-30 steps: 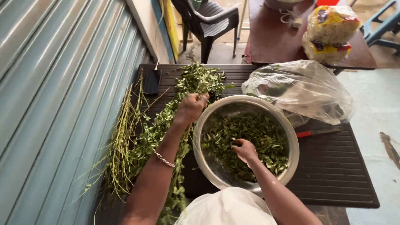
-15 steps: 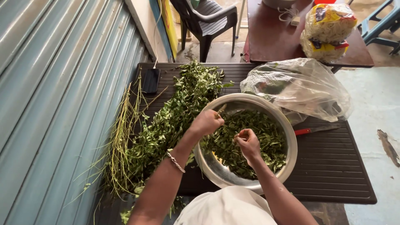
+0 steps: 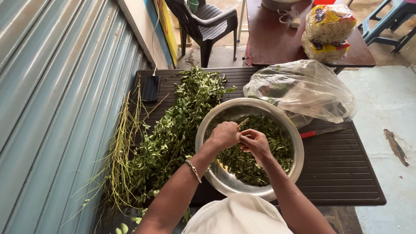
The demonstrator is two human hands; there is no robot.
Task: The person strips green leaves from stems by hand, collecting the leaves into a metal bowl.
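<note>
A steel bowl (image 3: 216, 175) half full of picked green leaves (image 3: 264, 162) sits on a dark slatted table (image 3: 342, 173). Both hands are together over the bowl. My left hand (image 3: 224, 135), with a thin bracelet on its wrist, pinches a pale bare stem (image 3: 243, 122). My right hand (image 3: 255, 144) touches the same stem from the other side, fingers closed on it. Left of the bowl lies a long heap of leafy sprigs (image 3: 177, 125). Stripped stalks (image 3: 119, 147) lie beside that heap.
A clear plastic bag (image 3: 303, 89) of greens rests behind the bowl, a red-handled knife (image 3: 323, 131) beside it. A black phone (image 3: 151, 88) lies at the table's far left corner. Corrugated metal wall on the left; a dark plastic chair (image 3: 206, 24) and a brown table with noodle packets (image 3: 329, 32) behind.
My left hand has come from the leafy heap to the bowl, carrying a sprig. My right hand rose from the leaves to meet it, and both now hold the stem.
</note>
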